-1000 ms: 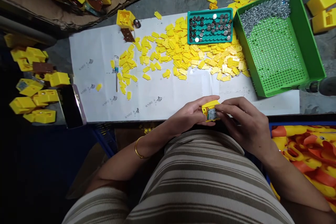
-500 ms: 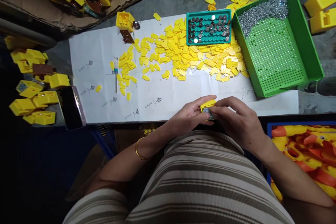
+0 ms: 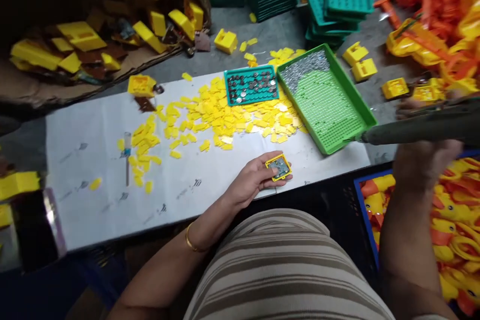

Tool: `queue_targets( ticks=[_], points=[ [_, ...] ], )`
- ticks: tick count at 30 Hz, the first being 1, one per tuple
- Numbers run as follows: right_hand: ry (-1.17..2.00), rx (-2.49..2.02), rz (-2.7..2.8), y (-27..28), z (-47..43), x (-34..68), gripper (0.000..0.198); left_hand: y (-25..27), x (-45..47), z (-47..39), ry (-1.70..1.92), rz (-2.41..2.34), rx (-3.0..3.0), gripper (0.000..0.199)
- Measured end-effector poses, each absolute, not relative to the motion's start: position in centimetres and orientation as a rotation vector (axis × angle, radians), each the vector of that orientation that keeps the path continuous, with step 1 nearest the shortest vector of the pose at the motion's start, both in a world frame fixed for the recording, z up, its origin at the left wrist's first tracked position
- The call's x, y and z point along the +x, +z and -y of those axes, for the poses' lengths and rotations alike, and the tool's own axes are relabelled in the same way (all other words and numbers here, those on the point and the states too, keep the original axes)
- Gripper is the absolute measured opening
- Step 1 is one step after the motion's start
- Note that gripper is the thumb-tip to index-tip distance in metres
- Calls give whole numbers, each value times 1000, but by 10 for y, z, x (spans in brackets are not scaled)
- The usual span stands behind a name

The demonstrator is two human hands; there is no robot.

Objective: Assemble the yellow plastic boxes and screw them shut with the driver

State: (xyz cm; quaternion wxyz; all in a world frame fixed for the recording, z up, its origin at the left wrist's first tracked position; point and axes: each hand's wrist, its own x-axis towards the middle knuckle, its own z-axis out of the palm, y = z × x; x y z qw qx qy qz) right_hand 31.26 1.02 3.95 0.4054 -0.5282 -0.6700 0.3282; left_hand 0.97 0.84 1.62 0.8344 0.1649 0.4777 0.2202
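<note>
My left hand holds a small yellow plastic case, fingers beneath it and thumb across its face. The case faces up, showing a green-grey circuit board inside its yellow rim. Far to the right, my right hand is smeared by motion beside a dark electric screwdriver. The screwdriver passes in front of this hand, with parts of the hand visible above and below it. Its fingers are too blurred to show whether they grip. The tool's thin bit ends over the near end of the green basket.
Small yellow pieces spread over the white sheet around a teal tray of round metal cells. Metal screws heap in the basket. A screwdriver and phone lie left. A blue-edged bin holds yellow ducks.
My right hand has left the yellow case and moved right to the electric screwdriver. The left hand still holds the case, now with its board in plain sight. The head view has shifted.
</note>
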Motion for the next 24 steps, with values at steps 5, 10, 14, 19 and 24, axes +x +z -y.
queue_targets(
  ticks=[5, 10, 14, 19, 24],
  points=[
    [831, -1185, 1445, 42, -28, 320, 44, 12, 29, -17, 350, -1028, 410, 45],
    [583, -1012, 1086, 56, -49, 298, 22, 13, 48, -22, 279, -1023, 459, 44],
    [381, -996, 913, 49, -65, 293, 20, 14, 56, -23, 257, -1042, 490, 45],
    [313, -1036, 928, 33, -82, 302, 28, 11, 56, -23, 240, -1045, 504, 47],
    [320, -1000, 959, 28, -89, 306, 25, 9, 55, -25, 237, -1041, 502, 49]
  ],
)
